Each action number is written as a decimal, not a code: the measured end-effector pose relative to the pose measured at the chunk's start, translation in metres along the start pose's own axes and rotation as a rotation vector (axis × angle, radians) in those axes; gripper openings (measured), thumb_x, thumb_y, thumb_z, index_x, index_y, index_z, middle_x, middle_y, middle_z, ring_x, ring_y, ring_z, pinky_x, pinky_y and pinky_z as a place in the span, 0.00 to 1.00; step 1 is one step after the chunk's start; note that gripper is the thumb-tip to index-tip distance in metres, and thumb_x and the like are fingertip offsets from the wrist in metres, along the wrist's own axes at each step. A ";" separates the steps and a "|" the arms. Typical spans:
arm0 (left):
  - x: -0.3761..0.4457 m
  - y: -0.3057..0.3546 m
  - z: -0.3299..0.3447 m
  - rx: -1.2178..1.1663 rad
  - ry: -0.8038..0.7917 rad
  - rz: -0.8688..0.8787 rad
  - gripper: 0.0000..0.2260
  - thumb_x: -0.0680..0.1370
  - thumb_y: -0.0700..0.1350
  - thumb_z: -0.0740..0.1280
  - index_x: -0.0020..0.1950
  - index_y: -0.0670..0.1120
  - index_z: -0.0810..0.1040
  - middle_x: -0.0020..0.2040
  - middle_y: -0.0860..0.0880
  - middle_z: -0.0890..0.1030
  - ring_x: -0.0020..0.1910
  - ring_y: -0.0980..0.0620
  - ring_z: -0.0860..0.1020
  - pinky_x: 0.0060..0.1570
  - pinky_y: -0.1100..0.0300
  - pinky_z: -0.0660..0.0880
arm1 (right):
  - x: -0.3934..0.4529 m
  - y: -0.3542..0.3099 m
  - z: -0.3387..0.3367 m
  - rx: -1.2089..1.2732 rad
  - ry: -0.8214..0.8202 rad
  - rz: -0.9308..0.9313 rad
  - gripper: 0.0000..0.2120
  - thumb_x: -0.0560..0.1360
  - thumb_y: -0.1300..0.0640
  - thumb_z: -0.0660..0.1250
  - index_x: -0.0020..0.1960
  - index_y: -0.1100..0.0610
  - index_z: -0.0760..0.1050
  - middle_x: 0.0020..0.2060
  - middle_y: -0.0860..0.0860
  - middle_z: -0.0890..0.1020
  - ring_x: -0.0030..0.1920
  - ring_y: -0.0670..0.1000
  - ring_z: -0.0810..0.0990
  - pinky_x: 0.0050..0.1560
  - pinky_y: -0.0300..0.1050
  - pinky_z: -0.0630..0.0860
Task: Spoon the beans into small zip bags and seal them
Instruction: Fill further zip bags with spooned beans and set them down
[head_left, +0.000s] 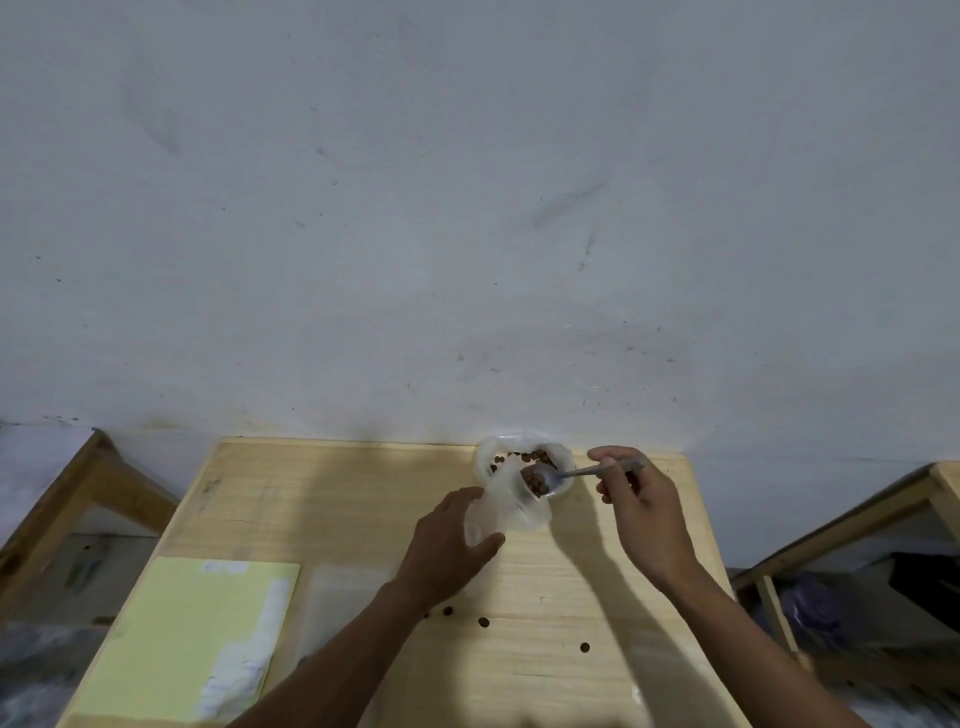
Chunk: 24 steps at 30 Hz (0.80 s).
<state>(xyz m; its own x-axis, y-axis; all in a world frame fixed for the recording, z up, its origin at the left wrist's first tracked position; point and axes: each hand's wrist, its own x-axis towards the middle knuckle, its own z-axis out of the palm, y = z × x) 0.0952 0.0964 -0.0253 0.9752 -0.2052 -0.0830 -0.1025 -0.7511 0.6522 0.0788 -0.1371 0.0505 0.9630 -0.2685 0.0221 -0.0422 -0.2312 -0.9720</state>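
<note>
A light wooden table (363, 519) stands against a grey-white wall (467, 182). A pale yellow sheet (176, 634) lies at its near left. At the far edge sits a white plastic bag of brown beans (524, 457). The left hand (447, 551) grips a small clear zip bag (506, 512) between thumb and curled fingers. The right hand (636, 499) pinches a metal spoon (563, 474), loaded with beans, at the bag's mouth. Some loose brown beans (483, 622) lie near.
</note>
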 end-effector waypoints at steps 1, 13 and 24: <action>-0.001 0.001 0.000 0.004 -0.006 0.007 0.29 0.74 0.56 0.70 0.71 0.48 0.68 0.67 0.52 0.74 0.61 0.53 0.75 0.61 0.57 0.71 | -0.003 0.001 0.001 -0.042 -0.045 -0.045 0.09 0.81 0.58 0.62 0.50 0.48 0.80 0.43 0.43 0.82 0.41 0.45 0.80 0.46 0.42 0.76; -0.006 -0.013 0.004 0.094 -0.083 0.054 0.27 0.72 0.61 0.68 0.66 0.51 0.71 0.63 0.55 0.75 0.51 0.55 0.77 0.56 0.57 0.73 | 0.024 0.037 -0.002 -0.054 0.167 0.087 0.10 0.82 0.58 0.60 0.53 0.52 0.79 0.46 0.51 0.82 0.44 0.55 0.81 0.48 0.47 0.76; 0.033 -0.005 0.016 0.070 -0.207 0.172 0.29 0.71 0.58 0.70 0.69 0.49 0.68 0.75 0.54 0.66 0.69 0.52 0.71 0.65 0.53 0.71 | 0.051 0.062 0.041 -0.327 0.081 0.121 0.12 0.82 0.61 0.56 0.53 0.59 0.79 0.51 0.53 0.81 0.51 0.50 0.76 0.51 0.40 0.68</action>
<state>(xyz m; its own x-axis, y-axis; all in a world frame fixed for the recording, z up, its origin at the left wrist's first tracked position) 0.1248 0.0838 -0.0432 0.8821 -0.4519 -0.1328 -0.2833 -0.7344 0.6168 0.1358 -0.1265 -0.0180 0.9221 -0.3826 -0.0578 -0.2506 -0.4767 -0.8426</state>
